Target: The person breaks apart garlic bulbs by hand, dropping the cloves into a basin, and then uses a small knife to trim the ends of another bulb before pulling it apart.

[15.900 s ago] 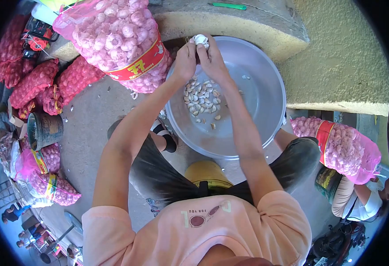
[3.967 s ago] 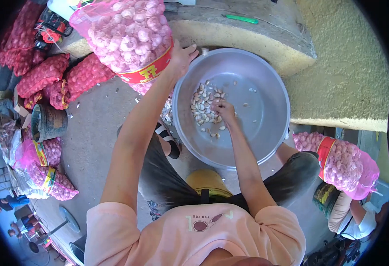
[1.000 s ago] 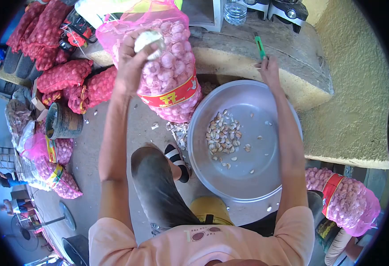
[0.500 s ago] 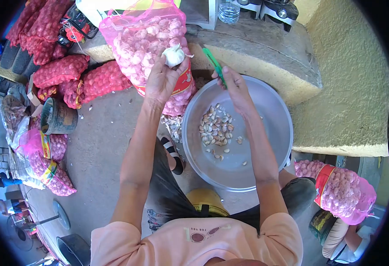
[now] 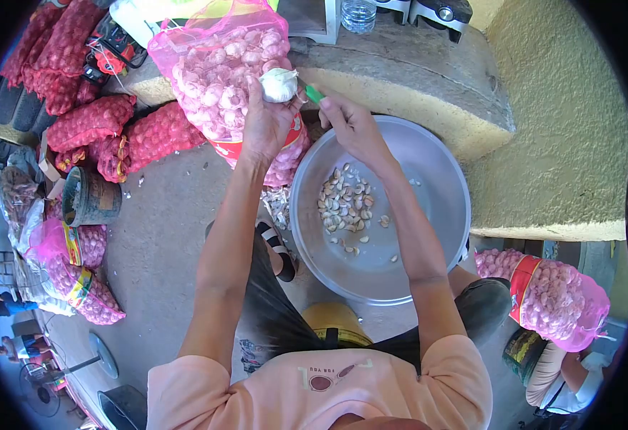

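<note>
Currently I have both hands in sight through the head camera, raised close together beyond the near side of the basin (image 5: 428,229). The left hand (image 5: 269,125) is half open, palm turned up, and I see a white garlic bulb (image 5: 279,85) held at its fingers and thumb. From my angle that bulb shows against the pink mesh sack (image 5: 213,79) packed with garlic; I cannot tell how high over it the hand is. The right hand (image 5: 353,129) has its fingers curled closed around a green-handled tool (image 5: 314,94), most of which they cover. Its front end points toward the bulb, just beside it, and I cannot make out whether the two touch.

Below the right hand, loose garlic cloves (image 5: 344,201) lie in a heap on the left part of the basin floor, with a few scattered apart. Behind the basin I see a concrete ledge (image 5: 428,100) bearing a water bottle (image 5: 358,16). Between the knees is a yellow bucket (image 5: 335,322). Off to the right lies another sack of garlic (image 5: 550,297), and near it I pick out another person's white sleeve (image 5: 587,387)
</note>
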`<state>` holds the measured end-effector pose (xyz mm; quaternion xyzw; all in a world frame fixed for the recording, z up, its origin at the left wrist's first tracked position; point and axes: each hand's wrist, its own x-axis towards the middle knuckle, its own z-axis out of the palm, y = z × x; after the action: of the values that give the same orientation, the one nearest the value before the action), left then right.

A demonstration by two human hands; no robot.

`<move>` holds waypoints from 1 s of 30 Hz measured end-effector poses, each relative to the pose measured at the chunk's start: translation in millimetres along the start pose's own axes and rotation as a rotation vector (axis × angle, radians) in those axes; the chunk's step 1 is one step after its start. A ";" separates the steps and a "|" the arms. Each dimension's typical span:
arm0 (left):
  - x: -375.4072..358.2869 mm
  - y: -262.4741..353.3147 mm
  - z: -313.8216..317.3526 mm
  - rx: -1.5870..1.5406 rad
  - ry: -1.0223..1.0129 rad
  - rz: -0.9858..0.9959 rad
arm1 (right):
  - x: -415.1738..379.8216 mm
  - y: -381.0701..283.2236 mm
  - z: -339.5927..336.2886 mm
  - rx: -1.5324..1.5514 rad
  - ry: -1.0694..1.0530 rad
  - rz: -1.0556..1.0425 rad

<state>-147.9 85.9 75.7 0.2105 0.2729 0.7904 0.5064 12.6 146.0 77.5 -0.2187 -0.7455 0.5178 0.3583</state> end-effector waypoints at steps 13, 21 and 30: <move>0.1 -1.7 6.7 0.120 -0.003 0.045 | 16.6 2.3 1.7 -0.072 -0.053 -0.089; 3.5 -3.0 3.1 0.313 -0.037 0.142 | 20.3 -44.5 -16.4 -0.038 -0.394 0.357; -2.2 2.8 16.7 0.474 0.017 0.081 | 24.9 -19.5 -21.6 0.009 -0.453 0.263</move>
<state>-138.8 86.6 90.1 0.3277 0.4463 0.7256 0.4085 13.8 169.5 107.8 -0.1906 -0.7697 0.5988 0.1126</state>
